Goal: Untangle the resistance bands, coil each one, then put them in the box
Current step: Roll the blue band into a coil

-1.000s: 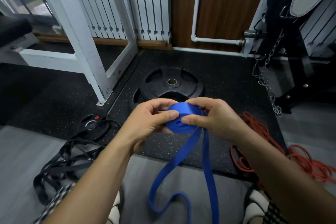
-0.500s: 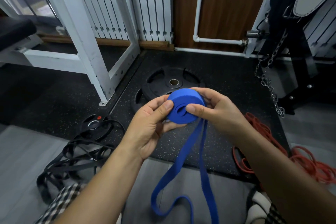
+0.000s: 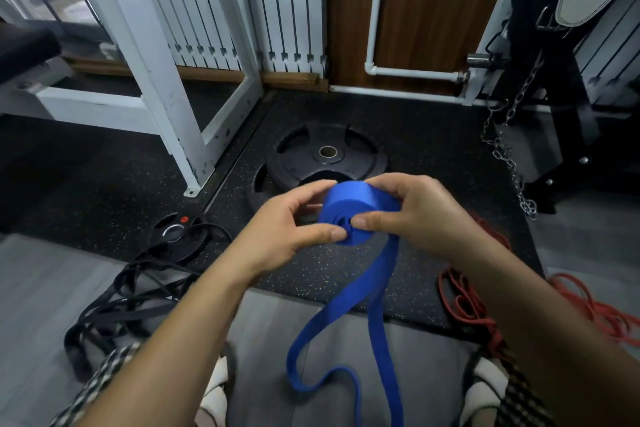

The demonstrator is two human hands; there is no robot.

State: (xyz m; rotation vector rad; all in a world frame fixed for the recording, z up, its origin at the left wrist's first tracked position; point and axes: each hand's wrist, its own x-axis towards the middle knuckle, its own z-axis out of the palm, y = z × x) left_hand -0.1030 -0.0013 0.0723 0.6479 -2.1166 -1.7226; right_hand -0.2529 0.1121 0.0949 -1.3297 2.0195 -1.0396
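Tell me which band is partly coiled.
The blue band, gripped by both hands; the black bands and red bands lie loose on the floor.

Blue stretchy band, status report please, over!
Left hand and right hand both grip the half-coiled blue rubber resistance band. Long tail hangs loose. Black bands, red bands lie uncoiled. Box not visible.
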